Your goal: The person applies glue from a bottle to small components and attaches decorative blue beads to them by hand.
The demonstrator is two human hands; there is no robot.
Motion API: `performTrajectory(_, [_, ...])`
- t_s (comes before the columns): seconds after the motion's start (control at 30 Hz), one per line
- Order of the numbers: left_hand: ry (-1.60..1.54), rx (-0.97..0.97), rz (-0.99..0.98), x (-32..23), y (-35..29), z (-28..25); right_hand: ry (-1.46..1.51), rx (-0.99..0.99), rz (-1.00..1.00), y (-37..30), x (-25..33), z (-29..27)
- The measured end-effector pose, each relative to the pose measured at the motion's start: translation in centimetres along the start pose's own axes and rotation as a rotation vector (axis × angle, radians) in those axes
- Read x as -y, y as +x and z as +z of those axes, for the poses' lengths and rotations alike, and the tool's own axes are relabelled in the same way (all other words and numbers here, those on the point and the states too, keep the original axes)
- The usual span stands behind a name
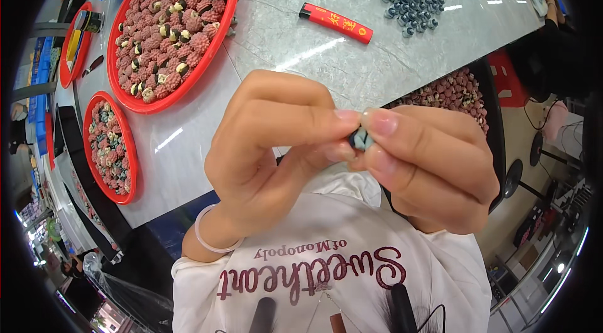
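Note:
Fingertips of both hands meet over the table's near edge around a small light-blue and dark piece (360,139). My left hand (267,141) pinches it from the left between thumb and index finger, the other fingers curled in. From the right, my right hand (433,160) closes thumb and fingers on the same piece, covering much of it. Its exact kind is too hidden to name. On the table beyond lies a cluster of small round dark-and-pale-blue pieces (411,3).
A red lighter-shaped object (336,22) with a black end lies on the grey marbled table (282,44). At left stand a large red tray (231,3) and a smaller red tray (130,157), both full of pink ridged pieces. More pink pieces (449,97) fill a dark container at right.

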State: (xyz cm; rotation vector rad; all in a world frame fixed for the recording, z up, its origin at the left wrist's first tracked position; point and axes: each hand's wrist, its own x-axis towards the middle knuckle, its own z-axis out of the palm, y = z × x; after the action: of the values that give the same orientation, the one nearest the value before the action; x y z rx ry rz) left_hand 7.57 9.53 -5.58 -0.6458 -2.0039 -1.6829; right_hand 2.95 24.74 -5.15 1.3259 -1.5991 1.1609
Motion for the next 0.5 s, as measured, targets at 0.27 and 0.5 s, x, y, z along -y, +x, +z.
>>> performTrajectory(0.27, [0.316, 0.037, 0.092, -0.4, 0.2, 0.7, 0.500, -0.053, 0.541, -1.3, 0.7, -0.4])
performTrajectory(0.5, [0.341, 0.065, 0.141, 0.8, 0.3, 0.8, 1.124, -0.333, 1.201, -2.2, 0.9, -0.3])
